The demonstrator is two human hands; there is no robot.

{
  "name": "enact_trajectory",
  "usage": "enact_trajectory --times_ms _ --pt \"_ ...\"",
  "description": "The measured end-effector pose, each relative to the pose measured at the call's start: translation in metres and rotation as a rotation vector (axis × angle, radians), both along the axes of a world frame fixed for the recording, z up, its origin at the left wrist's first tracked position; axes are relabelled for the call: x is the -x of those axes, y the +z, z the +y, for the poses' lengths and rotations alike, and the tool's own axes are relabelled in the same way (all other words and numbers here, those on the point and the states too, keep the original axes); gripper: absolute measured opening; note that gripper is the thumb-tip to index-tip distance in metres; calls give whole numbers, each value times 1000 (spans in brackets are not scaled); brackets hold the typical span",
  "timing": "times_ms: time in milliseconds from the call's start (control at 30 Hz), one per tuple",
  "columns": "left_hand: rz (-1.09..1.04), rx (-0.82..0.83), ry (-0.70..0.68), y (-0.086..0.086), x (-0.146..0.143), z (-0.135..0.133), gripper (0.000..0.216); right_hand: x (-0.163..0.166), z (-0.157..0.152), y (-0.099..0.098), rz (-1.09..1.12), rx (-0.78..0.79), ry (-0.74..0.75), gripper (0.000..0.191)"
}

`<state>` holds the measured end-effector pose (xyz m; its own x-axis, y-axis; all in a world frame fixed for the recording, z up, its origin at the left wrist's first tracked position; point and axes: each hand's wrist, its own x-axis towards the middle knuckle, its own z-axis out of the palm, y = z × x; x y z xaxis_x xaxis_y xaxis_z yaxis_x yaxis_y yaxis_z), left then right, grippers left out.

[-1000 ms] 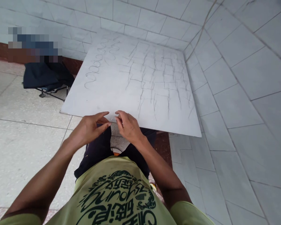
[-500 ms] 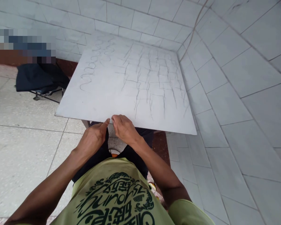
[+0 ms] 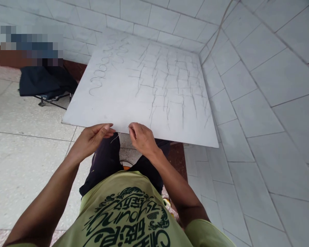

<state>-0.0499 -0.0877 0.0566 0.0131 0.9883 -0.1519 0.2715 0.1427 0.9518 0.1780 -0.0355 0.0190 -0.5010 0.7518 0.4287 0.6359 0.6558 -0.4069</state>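
My right hand [image 3: 142,138] is closed in a pinch at the near edge of a white board [image 3: 113,113]. A thin pale strand, like thread or fine wire [image 3: 115,138], trails from its fingertips toward the left and curves down past the board's edge. My left hand [image 3: 94,138] is apart from it on the left, fingers stretched out and thumb above them, with nothing visible in it. On the board's right part run thin dark crossing lines [image 3: 167,85]; loopy lines [image 3: 96,82] run down its left part. Whether these are drawn or lying strands I cannot tell.
White tiled walls [image 3: 260,103] meet behind and to the right of the board, and a cable [image 3: 216,37] hangs in the corner. At the left, a dark cloth [image 3: 45,82] covers a low folding seat on the tiled floor [image 3: 25,164]. My knees are under the board.
My hands have moved apart from near touching at the board's edge. My left hand has shifted left and its fingers have opened out. The thin strand now shows between the hands.
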Motion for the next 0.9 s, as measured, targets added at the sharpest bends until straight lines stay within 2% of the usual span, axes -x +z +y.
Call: enact_trajectory --times_ms 133,267,433,600,700,900 --pt "83 -34 -139 -5 -8 9 51 9 -7 -3 -34 -6 62 19" --pt "31 -41 -220 -14 -13 18 38 12 -13 -6 -32 22 125 20" --pt "150 -91 -242 -10 -9 20 33 3 -16 -3 21 117 232 23" --pt "213 -88 -213 0 -3 20 30 -11 -16 0 40 137 318 42" --pt "96 -32 -165 0 -1 22 30 -18 -16 2 -27 111 370 45" --pt "-162 80 -132 -4 2 25 31 -16 -15 6 -259 -96 417 26"
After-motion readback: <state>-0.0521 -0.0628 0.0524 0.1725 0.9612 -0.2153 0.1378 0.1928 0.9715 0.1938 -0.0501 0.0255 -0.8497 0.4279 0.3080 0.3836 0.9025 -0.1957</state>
